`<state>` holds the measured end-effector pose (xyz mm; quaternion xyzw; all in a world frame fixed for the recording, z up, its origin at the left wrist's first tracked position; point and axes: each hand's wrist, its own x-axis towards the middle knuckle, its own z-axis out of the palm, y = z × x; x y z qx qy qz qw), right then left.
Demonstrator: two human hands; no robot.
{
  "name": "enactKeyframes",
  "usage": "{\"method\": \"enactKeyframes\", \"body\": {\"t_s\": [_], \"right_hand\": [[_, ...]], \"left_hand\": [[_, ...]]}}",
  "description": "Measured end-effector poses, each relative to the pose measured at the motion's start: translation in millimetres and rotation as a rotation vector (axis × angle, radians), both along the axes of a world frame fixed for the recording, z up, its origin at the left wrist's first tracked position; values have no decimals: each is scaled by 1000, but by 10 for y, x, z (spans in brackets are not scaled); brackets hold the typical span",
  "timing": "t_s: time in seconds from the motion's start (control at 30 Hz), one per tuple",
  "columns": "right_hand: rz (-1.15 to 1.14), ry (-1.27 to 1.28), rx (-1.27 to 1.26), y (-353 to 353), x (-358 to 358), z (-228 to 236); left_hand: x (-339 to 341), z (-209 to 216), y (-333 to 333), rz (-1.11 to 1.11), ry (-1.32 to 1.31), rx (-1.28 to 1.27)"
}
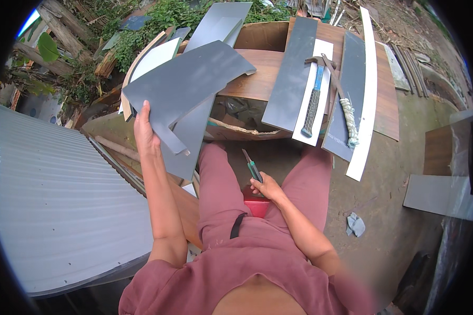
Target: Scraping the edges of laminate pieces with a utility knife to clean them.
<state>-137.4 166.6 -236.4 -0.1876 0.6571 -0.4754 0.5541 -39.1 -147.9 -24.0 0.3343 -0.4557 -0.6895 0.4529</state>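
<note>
My left hand [146,130] grips the near left edge of a dark grey board [189,79], with the thumb on its face. One side of this board has an irregular, notched outline, and it lies tilted over other grey panels. In front of my lap, my right hand [268,187] is closed round a utility knife [253,169] with a green and black handle. Its blade is out and points up and away, apart from the board. Further right, a hammer [316,94] with a blue and black grip rests on a white strip [306,124]. Beside it lies a hooked blade tool [348,116] with a cord-wrapped handle.
Grey and wood-grain boards [289,79] lie across a large open cardboard box [247,131] ahead of my knees. A long white strip [367,105] sticks out at the right. Corrugated sheeting [52,194] stands at the left. A crumpled cloth [356,224] is on the ground.
</note>
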Motion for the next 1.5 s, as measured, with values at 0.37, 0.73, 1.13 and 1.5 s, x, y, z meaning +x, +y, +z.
{"method": "enactKeyframes", "body": {"t_s": [0.37, 0.73, 1.13, 1.5], "right_hand": [[-217, 53, -157, 371, -48, 576], [-343, 71, -84, 648, -161, 908], [-279, 667, -230, 156, -566, 2134], [101, 1158, -700, -124, -328, 3163]], "left_hand": [[236, 1351, 1035, -22, -417, -492], [843, 1566, 1289, 41, -543, -585], [700, 1422, 1454, -248, -692, -713], [855, 1306, 1578, -265, -695, -819]]}}
